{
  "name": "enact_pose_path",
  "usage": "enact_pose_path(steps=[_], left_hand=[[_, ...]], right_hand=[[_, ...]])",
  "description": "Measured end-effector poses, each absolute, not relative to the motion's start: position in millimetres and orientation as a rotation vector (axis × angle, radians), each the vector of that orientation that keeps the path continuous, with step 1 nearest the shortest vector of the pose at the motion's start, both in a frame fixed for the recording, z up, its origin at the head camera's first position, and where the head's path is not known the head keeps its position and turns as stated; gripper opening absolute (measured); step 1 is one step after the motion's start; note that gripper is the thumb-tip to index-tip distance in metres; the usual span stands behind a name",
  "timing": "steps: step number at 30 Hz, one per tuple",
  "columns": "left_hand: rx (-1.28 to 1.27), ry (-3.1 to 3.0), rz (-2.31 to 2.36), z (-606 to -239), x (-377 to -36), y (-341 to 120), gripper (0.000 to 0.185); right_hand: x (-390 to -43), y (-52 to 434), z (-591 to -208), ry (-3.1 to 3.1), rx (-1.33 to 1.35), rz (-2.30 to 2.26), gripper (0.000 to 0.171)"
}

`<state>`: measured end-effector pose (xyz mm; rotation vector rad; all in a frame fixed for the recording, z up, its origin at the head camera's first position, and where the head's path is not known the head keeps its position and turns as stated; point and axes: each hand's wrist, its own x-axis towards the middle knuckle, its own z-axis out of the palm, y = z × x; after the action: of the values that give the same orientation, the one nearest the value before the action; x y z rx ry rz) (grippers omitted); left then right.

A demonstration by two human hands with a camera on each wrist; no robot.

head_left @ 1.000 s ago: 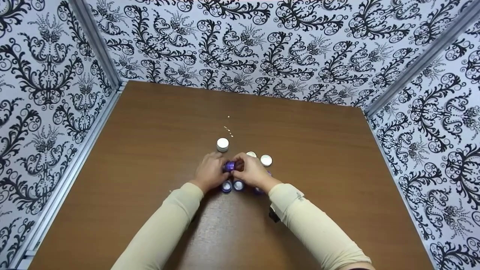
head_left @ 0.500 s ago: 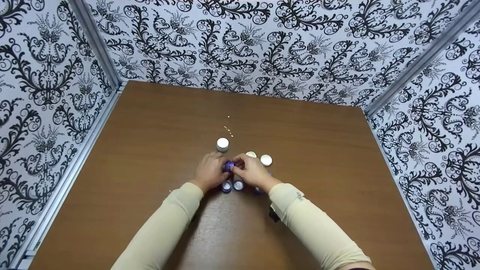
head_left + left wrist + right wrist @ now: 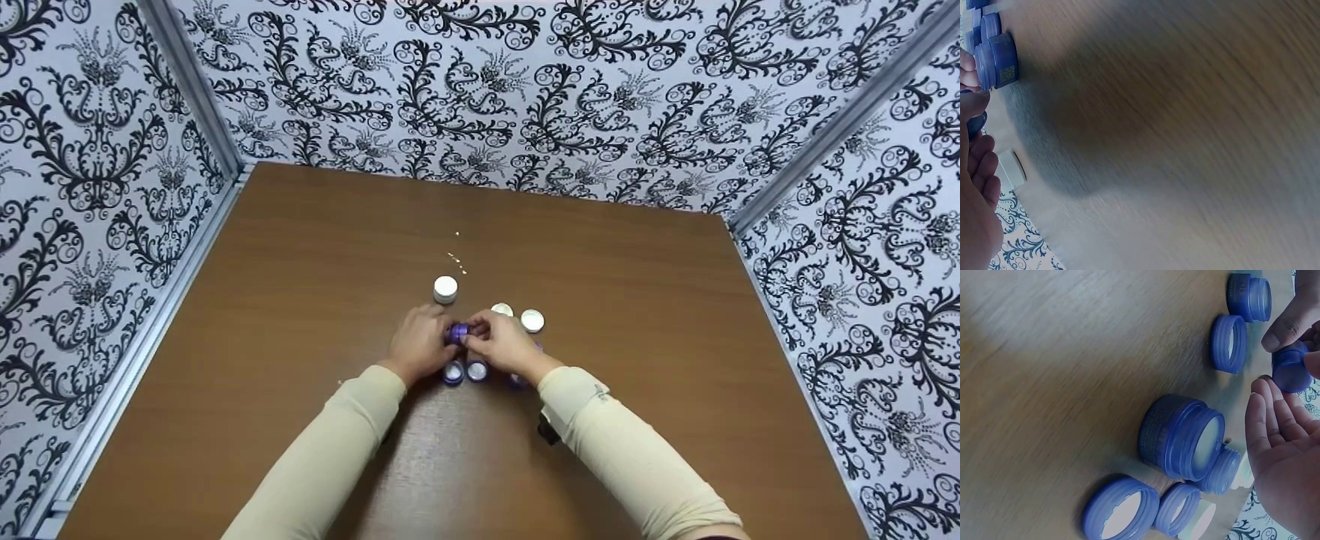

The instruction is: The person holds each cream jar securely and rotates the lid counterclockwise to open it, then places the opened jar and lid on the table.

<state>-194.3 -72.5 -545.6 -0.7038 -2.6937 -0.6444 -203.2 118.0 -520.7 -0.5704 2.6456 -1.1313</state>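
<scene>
Both hands meet mid-table point(image 3: 300, 247): left hand point(image 3: 421, 343) and right hand point(image 3: 504, 343) pinch one small purple jar point(image 3: 456, 333) between fingertips, held above the table. Right wrist view adds what head view hides: large open jar point(image 3: 1182, 436) and loose purple lids point(image 3: 1120, 509) under the right hand. White caps point(image 3: 445, 288) sit just beyond.

beige long sleeves point(image 3: 330, 457), bare hands, blk wrist strap point(image 3: 547, 429)

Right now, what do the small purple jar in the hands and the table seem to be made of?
The purple jar looks like translucent matte plastic: light glows through its wall. The table looks like wood-grain laminate, with fine printed-looking streaks and a soft sheen; solid wood cannot be excluded.
</scene>
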Motion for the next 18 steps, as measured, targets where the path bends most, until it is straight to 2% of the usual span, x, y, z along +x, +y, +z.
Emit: enact_pose_path(steps=[18], left_hand=[[-0.675, -2.757, -0.667, -539.1, -192.8, -72.1, 0.032]], right_hand=[[-200.7, 119.9, -519.4, 2.636, -0.568, -1.17, 0.032]])
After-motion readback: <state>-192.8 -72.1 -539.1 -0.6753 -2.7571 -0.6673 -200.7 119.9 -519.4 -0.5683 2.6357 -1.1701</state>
